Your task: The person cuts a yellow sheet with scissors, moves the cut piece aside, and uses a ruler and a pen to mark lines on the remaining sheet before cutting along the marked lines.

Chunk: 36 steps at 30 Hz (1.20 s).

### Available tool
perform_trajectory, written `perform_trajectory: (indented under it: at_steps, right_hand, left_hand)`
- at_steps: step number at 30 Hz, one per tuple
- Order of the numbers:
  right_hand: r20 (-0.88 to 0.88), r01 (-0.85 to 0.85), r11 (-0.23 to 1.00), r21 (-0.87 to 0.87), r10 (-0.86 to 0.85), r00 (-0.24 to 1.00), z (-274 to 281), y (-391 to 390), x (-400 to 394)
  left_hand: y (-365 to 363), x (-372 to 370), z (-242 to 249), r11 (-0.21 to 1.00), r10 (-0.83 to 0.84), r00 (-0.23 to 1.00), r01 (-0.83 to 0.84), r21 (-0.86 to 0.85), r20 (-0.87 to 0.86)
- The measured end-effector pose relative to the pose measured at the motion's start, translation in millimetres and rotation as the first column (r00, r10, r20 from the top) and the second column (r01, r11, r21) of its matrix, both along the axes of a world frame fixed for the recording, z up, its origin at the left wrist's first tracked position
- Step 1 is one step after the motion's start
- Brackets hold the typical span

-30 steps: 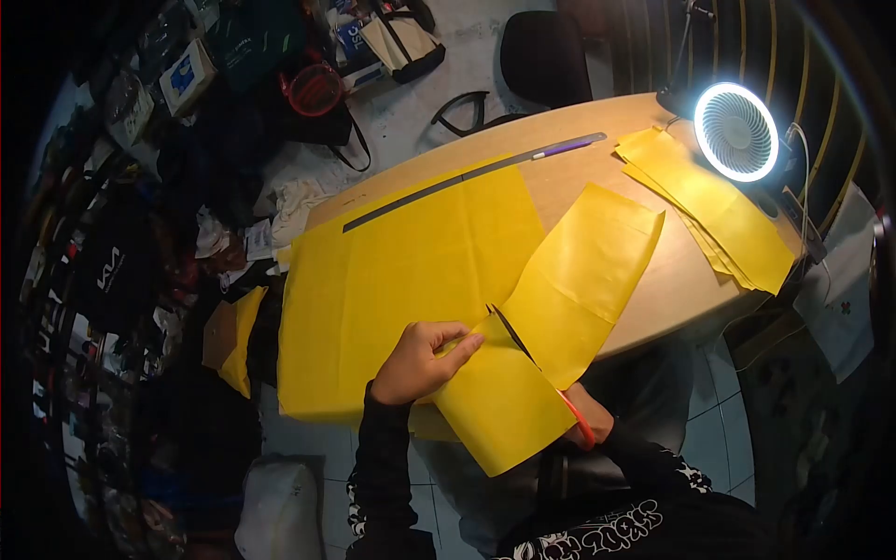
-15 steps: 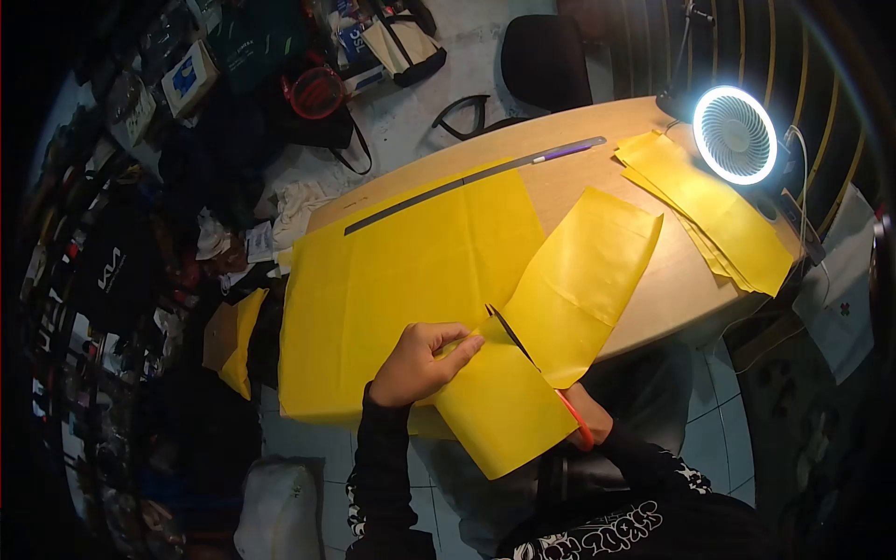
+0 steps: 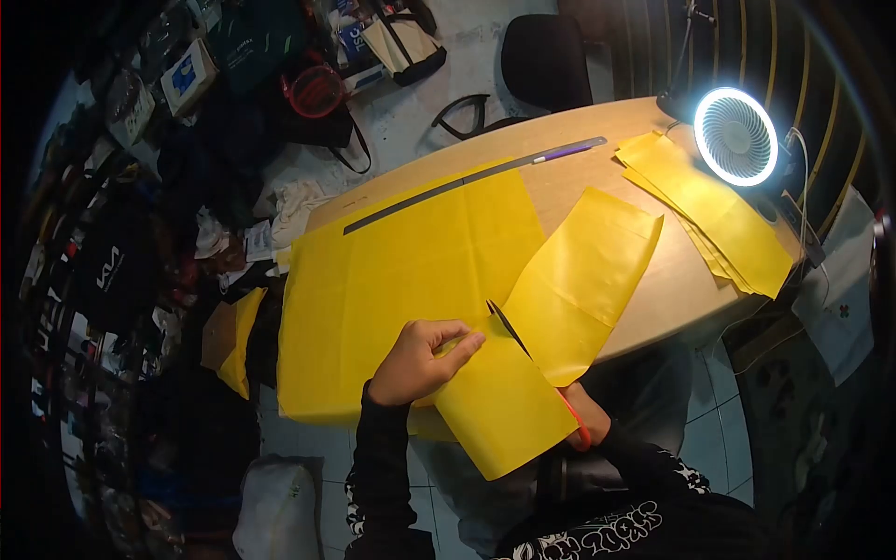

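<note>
Yellow sheet material [image 3: 509,401] is pinched near its top edge between the thumb and fingers of my left hand [image 3: 425,359]. My right hand [image 3: 588,415] is wrapped round the red handle of a pair of scissors [image 3: 581,431], partly hidden behind the sheet. The dark scissor blades [image 3: 509,329] show along the line between the held part and another yellow panel [image 3: 588,280], which rests over the table's front edge. Under my left hand spreads a large yellow sheet [image 3: 392,280], lying flat.
A long metal ruler [image 3: 420,205] and a purple pen [image 3: 567,151] lie across the far side of the wooden table [image 3: 644,308]. Several cut yellow pieces [image 3: 714,210] are stacked at the right, beside a lit ring-shaped fan [image 3: 735,137]. A dark chair [image 3: 546,61] stands behind.
The scissor blades have drawn closer together. Both hands and the yellow sheets stay in nearly the same place.
</note>
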State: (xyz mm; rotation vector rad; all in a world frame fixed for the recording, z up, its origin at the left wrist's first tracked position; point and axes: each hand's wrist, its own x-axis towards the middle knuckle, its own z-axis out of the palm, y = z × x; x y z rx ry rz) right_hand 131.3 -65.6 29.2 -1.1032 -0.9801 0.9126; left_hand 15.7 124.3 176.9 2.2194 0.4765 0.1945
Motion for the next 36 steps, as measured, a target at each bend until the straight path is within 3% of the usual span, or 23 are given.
perform_trajectory:
  at_steps: [3,6,18,21,24,27,30,31,35,36]
  right_hand:
    - [-0.243,0.01,0.998,-0.068,-0.026,0.97,8.4,1.4,-5.2]
    - [-0.2,-0.024,0.998,-0.056,0.012,0.98,2.4,3.0,-1.3]
    - [0.117,0.011,0.999,0.036,-0.016,0.993,13.7,3.1,4.3]
    - [0.12,-0.016,0.998,0.066,0.008,0.993,13.9,4.0,5.7]
    - [0.377,0.02,0.985,0.17,-0.083,0.922,8.0,8.5,11.6]
    - [0.286,-0.113,0.986,-0.12,0.144,0.947,26.4,3.2,18.2]
    - [-0.095,-0.099,0.912,-0.398,0.067,0.993,45.7,7.5,18.1]
    - [-0.055,-0.05,0.925,-0.376,0.032,0.998,55.5,6.7,14.3]
    - [-0.103,-0.194,0.912,-0.36,0.168,0.98,54.3,3.0,25.9]
    - [-0.219,-0.198,0.92,-0.339,0.127,0.967,55.4,0.4,25.4]
  left_hand:
    - [3.6,0.1,-6.3,1.0,0.003,1.0,-0.003,-0.008,0.001]
    - [4.6,-0.3,-5.3,1.0,0.011,1.0,-0.011,-0.002,-0.005]
    - [4.1,0.3,3.4,0.999,-0.03,0.999,0.03,0.015,0.011]
    - [4.6,2.1,8.7,1.0,-0.009,1.0,0.009,0.02,-0.023]
    - [9.4,4.5,10.5,1.0,-0.004,1.0,0.004,0.019,-0.023]
    - [15.7,6.4,9.4,1.0,-0.007,1.0,0.007,-0.018,-0.013]
    - [20.7,6.4,5.5,0.998,0.014,1.0,-0.013,-0.058,0.017]
    - [22.2,5.9,3.6,0.997,0.026,0.999,-0.024,-0.07,0.032]
    - [35.5,1.6,-0.6,0.996,0.083,0.985,-0.077,-0.049,0.148]
    - [39.9,0.9,-0.9,0.994,0.11,0.972,-0.101,-0.051,0.209]
